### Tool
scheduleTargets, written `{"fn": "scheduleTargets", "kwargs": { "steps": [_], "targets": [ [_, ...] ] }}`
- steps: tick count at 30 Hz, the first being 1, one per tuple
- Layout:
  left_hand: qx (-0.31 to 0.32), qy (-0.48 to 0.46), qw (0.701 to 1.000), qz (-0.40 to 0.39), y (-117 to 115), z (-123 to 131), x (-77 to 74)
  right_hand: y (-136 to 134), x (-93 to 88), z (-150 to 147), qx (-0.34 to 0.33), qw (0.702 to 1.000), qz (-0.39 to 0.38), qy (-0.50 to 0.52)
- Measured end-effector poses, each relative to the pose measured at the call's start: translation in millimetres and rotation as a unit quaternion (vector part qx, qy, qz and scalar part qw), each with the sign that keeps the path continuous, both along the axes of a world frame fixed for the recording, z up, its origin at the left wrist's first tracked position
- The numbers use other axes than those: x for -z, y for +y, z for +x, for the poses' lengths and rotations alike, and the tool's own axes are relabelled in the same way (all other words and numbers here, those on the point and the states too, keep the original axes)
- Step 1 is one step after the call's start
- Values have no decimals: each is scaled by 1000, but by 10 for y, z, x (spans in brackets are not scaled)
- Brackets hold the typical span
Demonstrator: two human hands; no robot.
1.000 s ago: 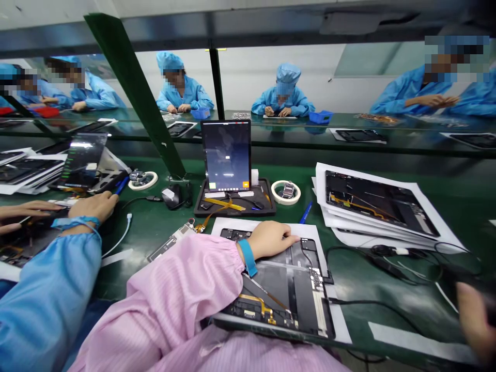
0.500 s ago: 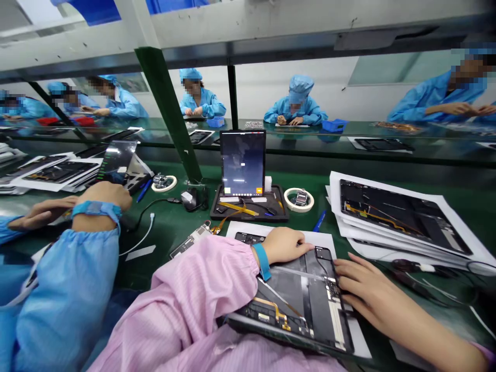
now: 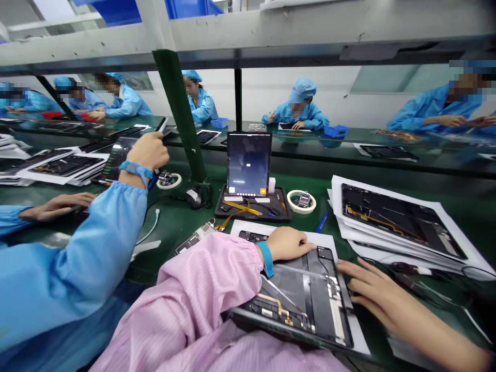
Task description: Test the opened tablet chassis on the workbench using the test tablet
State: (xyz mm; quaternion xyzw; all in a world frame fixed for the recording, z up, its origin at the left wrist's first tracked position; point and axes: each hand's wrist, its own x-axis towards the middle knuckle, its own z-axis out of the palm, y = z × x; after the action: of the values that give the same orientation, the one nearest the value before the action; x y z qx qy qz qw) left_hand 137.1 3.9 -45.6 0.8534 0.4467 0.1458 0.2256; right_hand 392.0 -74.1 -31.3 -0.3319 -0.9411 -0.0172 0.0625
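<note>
An opened tablet point(image 3: 306, 294) with bare black battery cells and orange ribbon cables lies tilted before me on white paper point(image 3: 329, 238). My left hand point(image 3: 287, 243), in a pink sleeve with a blue wristband, rests across its upper part. One finger stretches toward the top right corner; the other fingers are partly hidden. Beside the right edge of the tablet is my right hand point(image 3: 372, 289), fingers spread and holding nothing, with the fingertips close to that edge. Left of my sleeve, a loose silver circuit board point(image 3: 196, 236) with an orange ribbon lies on the green bench.
A lit tablet screen point(image 3: 248, 164) stands in a black tray point(image 3: 284, 209). Nearby are a tape roll point(image 3: 291, 205), blue pen point(image 3: 321, 222) and mouse point(image 3: 195, 196). Opened tablets on paper point(image 3: 403, 222) are stacked at right, beside cables. A co-worker's blue sleeve point(image 3: 104, 248) reaches in at left.
The co-worker's near hand at left has risen and moved forward, holding a thin flat thing. The whole view has shifted slightly. My two hands stay almost where they were at the tablet.
</note>
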Motion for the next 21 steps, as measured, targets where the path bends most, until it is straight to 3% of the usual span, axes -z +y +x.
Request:
{"fn": "scheduleTargets", "kwargs": {
  "steps": [3,6,9,11,13,14,18,21],
  "targets": [
    [-7,-43,999,13,-26,19,-60,-38,59,100,64,997,24,20],
    [-42,-118,988,88,14,-180,-342,-110,82,135,109,992,36,48],
    [-188,-166,959,135,206,-746,-676,-187,2,135,106,991,56,62],
    [-341,-143,914,166,403,-1233,-765,-213,-106,114,100,990,65,69],
    [-463,-71,871,148,601,-1658,-701,-211,-233,61,97,989,68,86],
    [-478,-43,870,116,684,-1814,-626,-197,-297,19,95,989,66,96],
    [-435,-19,899,44,861,-2014,-294,-52,-520,-227,80,991,54,94],
    [-431,-25,901,43,851,-1929,-208,210,-600,-429,82,992,69,69]
  ]
}}
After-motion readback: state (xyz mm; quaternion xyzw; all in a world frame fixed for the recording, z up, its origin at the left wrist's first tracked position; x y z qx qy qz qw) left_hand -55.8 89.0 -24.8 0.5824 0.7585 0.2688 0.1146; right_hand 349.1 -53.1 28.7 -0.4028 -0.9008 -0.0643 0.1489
